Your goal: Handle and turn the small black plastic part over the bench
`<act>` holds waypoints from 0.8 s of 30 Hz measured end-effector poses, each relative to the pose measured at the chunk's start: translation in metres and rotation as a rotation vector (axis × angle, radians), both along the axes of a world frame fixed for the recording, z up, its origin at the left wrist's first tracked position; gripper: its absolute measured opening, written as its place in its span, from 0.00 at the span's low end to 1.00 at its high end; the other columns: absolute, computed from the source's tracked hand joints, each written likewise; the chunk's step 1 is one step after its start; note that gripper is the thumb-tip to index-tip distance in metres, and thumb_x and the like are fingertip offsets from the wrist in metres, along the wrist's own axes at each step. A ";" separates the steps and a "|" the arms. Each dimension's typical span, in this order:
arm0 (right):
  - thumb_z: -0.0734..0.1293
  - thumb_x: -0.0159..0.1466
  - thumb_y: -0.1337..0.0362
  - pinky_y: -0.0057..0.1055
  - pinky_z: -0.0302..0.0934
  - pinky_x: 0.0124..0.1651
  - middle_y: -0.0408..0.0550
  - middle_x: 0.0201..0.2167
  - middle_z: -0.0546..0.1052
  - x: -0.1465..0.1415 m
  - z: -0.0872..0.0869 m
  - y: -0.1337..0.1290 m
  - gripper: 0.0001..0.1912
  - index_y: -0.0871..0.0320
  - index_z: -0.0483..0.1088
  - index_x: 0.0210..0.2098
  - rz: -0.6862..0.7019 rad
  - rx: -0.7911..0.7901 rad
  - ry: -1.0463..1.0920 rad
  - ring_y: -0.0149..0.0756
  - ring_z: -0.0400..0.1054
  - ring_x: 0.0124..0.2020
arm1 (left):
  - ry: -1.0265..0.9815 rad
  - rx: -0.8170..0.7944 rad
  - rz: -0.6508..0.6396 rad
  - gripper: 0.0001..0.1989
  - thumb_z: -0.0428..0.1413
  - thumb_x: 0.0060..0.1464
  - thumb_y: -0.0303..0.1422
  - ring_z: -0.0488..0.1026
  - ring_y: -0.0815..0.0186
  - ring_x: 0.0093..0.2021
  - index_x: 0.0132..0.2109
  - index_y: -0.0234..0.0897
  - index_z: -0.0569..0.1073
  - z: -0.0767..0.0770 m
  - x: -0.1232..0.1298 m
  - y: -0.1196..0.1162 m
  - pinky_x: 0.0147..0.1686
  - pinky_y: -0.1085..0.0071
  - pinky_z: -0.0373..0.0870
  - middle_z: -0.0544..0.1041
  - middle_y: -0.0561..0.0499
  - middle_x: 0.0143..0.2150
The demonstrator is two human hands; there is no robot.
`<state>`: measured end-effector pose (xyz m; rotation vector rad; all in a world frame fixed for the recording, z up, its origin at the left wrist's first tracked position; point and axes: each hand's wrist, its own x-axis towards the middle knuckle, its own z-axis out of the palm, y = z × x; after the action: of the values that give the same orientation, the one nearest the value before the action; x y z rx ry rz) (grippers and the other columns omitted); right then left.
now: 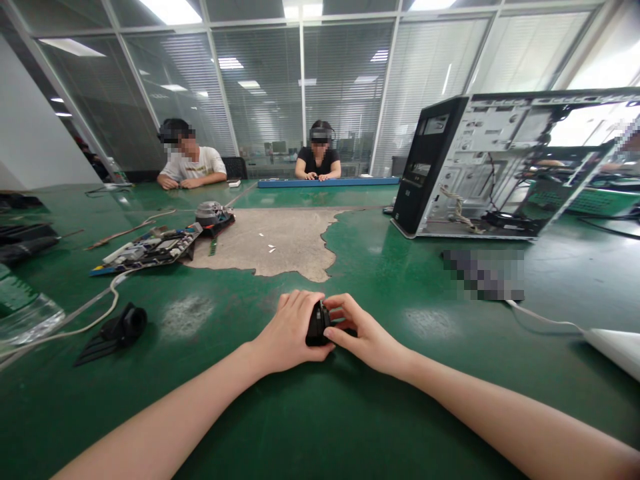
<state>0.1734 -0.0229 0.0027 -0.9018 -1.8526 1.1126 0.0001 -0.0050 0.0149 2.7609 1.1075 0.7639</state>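
A small black object [318, 325], maybe a computer mouse, is held between my two hands just above or on the green table [320, 427]. My left hand [290, 330] wraps round its left side, fingers over the far end and thumb at the near end. From the right, my right hand [363, 333] grips its side with thumb and fingertips. Part of the object is hidden by my fingers. Beyond my hands lies a bare tan patch [295, 240] of the table with small white scraps.
An open computer case [435, 167] stands back right. Left are a circuit board [150, 250], a cooler [214, 217], a black part [120, 327], a cable and a plastic bottle [25, 307]. Two people [197, 163] [319, 160] sit across the table. A white object [617, 347] lies right.
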 end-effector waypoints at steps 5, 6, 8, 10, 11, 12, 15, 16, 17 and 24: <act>0.63 0.57 0.69 0.36 0.63 0.45 0.47 0.41 0.65 0.000 0.002 -0.002 0.17 0.55 0.57 0.45 0.013 0.016 -0.012 0.34 0.62 0.44 | 0.000 0.002 -0.010 0.28 0.56 0.40 0.39 0.62 0.57 0.42 0.49 0.36 0.58 -0.001 -0.001 0.000 0.40 0.62 0.56 0.66 0.46 0.42; 0.64 0.56 0.69 0.36 0.64 0.44 0.46 0.41 0.64 0.000 0.002 -0.002 0.17 0.54 0.57 0.44 0.012 0.030 -0.008 0.34 0.62 0.45 | 0.001 0.004 -0.011 0.28 0.56 0.39 0.38 0.62 0.57 0.42 0.49 0.36 0.57 -0.001 -0.001 0.001 0.40 0.62 0.55 0.66 0.46 0.42; 0.65 0.54 0.70 0.34 0.63 0.44 0.45 0.41 0.63 0.001 0.001 -0.002 0.18 0.54 0.57 0.42 0.005 0.053 0.000 0.34 0.62 0.44 | 0.004 0.009 -0.010 0.29 0.56 0.38 0.37 0.61 0.57 0.42 0.49 0.36 0.57 -0.001 -0.002 0.001 0.40 0.62 0.55 0.65 0.46 0.43; 0.65 0.55 0.69 0.33 0.64 0.43 0.45 0.41 0.63 0.001 0.000 -0.001 0.16 0.54 0.57 0.41 0.000 0.060 0.016 0.33 0.62 0.44 | 0.009 0.009 -0.010 0.29 0.56 0.38 0.37 0.61 0.57 0.42 0.49 0.36 0.57 -0.001 -0.001 0.001 0.40 0.62 0.55 0.65 0.46 0.43; 0.65 0.56 0.68 0.33 0.64 0.43 0.45 0.41 0.63 0.001 -0.001 -0.001 0.15 0.54 0.58 0.41 -0.002 0.058 0.024 0.32 0.62 0.43 | 0.011 0.008 -0.010 0.29 0.56 0.39 0.38 0.61 0.57 0.42 0.49 0.36 0.57 -0.001 -0.001 0.001 0.40 0.62 0.55 0.65 0.46 0.43; 0.64 0.56 0.67 0.32 0.64 0.43 0.45 0.40 0.63 0.001 -0.002 0.000 0.13 0.54 0.58 0.41 -0.006 0.055 0.029 0.32 0.62 0.43 | 0.011 0.006 -0.009 0.29 0.56 0.40 0.38 0.61 0.57 0.42 0.49 0.36 0.57 -0.001 -0.001 0.001 0.40 0.62 0.55 0.65 0.46 0.43; 0.62 0.58 0.65 0.33 0.64 0.43 0.45 0.39 0.64 0.000 -0.002 0.001 0.11 0.54 0.59 0.41 -0.026 0.052 0.024 0.32 0.63 0.43 | 0.004 0.002 -0.005 0.29 0.57 0.40 0.39 0.61 0.57 0.43 0.49 0.36 0.57 -0.001 -0.001 0.000 0.40 0.62 0.55 0.65 0.46 0.43; 0.62 0.58 0.65 0.34 0.64 0.43 0.45 0.40 0.65 0.000 -0.002 0.001 0.12 0.54 0.59 0.42 -0.030 0.049 0.016 0.33 0.63 0.43 | 0.002 0.002 -0.004 0.29 0.57 0.39 0.39 0.61 0.57 0.43 0.49 0.36 0.57 -0.001 -0.001 0.000 0.40 0.62 0.55 0.65 0.46 0.43; 0.62 0.58 0.66 0.34 0.64 0.43 0.46 0.40 0.65 0.000 -0.001 0.001 0.13 0.54 0.59 0.43 -0.031 0.046 0.008 0.34 0.63 0.44 | 0.001 0.001 -0.005 0.29 0.57 0.39 0.39 0.61 0.57 0.43 0.49 0.37 0.57 -0.001 -0.001 0.000 0.40 0.62 0.55 0.65 0.46 0.43; 0.64 0.56 0.67 0.35 0.64 0.44 0.47 0.42 0.64 0.001 0.001 -0.001 0.16 0.54 0.58 0.44 -0.002 0.071 -0.016 0.35 0.62 0.45 | 0.003 0.001 -0.007 0.29 0.56 0.40 0.38 0.62 0.57 0.42 0.49 0.36 0.57 -0.001 -0.001 0.000 0.40 0.62 0.56 0.65 0.46 0.42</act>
<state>0.1744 -0.0243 0.0036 -0.8744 -1.8917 1.0350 -0.0008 -0.0047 0.0144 2.7663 1.0980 0.7601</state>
